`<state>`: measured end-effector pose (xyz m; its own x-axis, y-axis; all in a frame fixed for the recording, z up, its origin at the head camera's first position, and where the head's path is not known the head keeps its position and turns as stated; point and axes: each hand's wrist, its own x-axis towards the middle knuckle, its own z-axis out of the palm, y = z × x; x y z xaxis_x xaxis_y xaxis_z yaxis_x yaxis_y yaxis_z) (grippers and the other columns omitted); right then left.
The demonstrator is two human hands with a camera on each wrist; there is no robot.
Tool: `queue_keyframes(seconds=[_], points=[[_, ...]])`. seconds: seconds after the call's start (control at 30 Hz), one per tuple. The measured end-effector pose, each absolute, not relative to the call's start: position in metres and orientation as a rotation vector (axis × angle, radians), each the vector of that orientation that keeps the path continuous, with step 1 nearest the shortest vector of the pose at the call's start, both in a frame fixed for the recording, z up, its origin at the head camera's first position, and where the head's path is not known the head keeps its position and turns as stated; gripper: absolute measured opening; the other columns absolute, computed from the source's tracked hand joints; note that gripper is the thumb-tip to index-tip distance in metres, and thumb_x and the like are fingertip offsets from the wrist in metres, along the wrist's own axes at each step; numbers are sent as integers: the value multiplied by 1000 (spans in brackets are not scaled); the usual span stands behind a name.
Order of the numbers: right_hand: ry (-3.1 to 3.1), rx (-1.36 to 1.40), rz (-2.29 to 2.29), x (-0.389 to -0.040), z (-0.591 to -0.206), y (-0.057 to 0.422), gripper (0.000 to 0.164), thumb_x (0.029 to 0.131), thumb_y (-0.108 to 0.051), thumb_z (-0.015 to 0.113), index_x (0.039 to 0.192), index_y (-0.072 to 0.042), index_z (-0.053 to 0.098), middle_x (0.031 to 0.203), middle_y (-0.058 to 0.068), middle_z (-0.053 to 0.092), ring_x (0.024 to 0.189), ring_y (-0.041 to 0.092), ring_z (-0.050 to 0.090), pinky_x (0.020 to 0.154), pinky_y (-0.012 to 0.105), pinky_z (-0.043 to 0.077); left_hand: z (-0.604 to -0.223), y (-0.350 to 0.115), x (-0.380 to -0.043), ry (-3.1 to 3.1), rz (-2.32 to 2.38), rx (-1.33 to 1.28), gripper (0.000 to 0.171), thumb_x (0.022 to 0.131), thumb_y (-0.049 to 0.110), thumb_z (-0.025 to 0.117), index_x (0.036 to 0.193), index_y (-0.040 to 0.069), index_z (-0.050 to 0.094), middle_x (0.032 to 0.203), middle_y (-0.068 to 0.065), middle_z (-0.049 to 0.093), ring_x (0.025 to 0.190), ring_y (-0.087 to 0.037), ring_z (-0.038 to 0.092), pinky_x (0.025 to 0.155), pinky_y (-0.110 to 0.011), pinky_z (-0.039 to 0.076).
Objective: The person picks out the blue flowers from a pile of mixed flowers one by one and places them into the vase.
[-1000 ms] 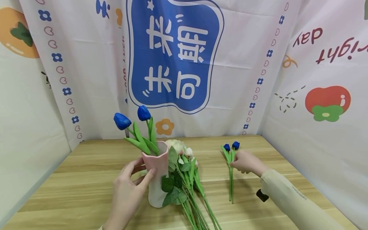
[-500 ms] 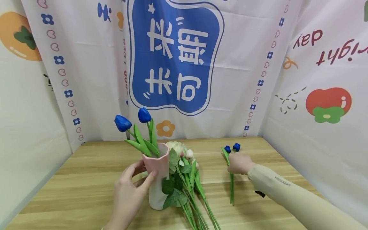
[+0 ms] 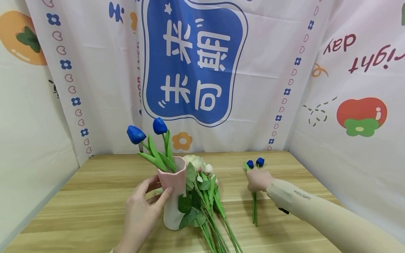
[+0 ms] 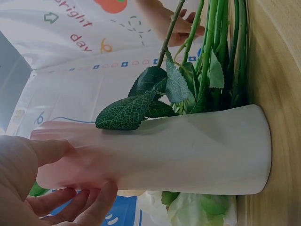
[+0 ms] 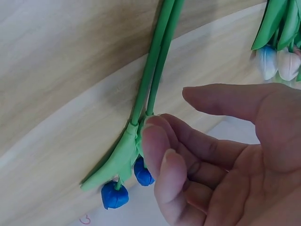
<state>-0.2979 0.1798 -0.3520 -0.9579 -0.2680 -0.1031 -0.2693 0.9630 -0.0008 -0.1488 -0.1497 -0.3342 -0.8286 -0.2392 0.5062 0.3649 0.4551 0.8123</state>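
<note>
My left hand [image 3: 143, 203] holds a pink-to-white vase [image 3: 174, 196] near its top, thumb on one side and fingers on the other. Two blue tulips [image 3: 136, 134] with green leaves stand in it, leaning left. On the table to the right lie two more blue tulips [image 3: 260, 161], side by side, blooms toward the back wall. Over their leaves and stems is my right hand [image 3: 259, 180]. In the right wrist view its bent fingertips [image 5: 157, 136] are at the green stems [image 5: 155, 70], while the thumb stays apart from them, pinching nothing.
Right beside the vase lies a bunch of white flowers [image 3: 194, 162] with leafy green stems [image 3: 210, 214] that reach the table's near side. Printed cloth walls [image 3: 262, 88] surround the wooden table [image 3: 91, 196] at the back and sides.
My right hand has moved slightly left and over the tulip stems, covering more of their leaves. The left hand stays on the vase, and the tulips on the table look nearly unmoved.
</note>
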Motion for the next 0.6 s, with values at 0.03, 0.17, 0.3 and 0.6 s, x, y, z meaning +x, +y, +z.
queue_keyframes(seconds=[0.03, 0.17, 0.3, 0.6], points=[[3004, -410, 5, -298, -351, 179, 11, 72, -1, 55, 69, -10, 51, 60, 3, 47, 46, 14, 44, 34, 25, 35, -334, -150, -149, -2143, -1385, -105, 42, 75, 27, 73, 112, 16, 56, 103, 3, 57, 93, -13, 56, 68, -22, 54], [2984, -397, -1, -300, -350, 177, 8, 74, 0, 55, 75, -8, 52, 64, 6, 49, 45, 16, 49, 34, 26, 41, -334, -150, -149, -2137, -1387, -118, 43, 75, 27, 73, 113, 15, 56, 103, 3, 56, 93, -13, 56, 69, -22, 54], [2977, -392, 66, -303, -352, 176, 7, 74, -2, 55, 71, -9, 53, 61, 5, 50, 45, 15, 50, 34, 26, 42, -334, -150, -149, -2134, -1395, -125, 43, 75, 26, 73, 113, 15, 56, 104, 3, 56, 93, -13, 56, 69, -21, 53], [2972, -400, 202, -309, -363, 177, 5, 74, -7, 56, 72, -11, 54, 63, 4, 49, 52, 17, 47, 40, 30, 41, -334, -150, -148, -2143, -1404, -109, 42, 76, 28, 72, 113, 17, 56, 103, 4, 56, 93, -12, 55, 68, -20, 53]])
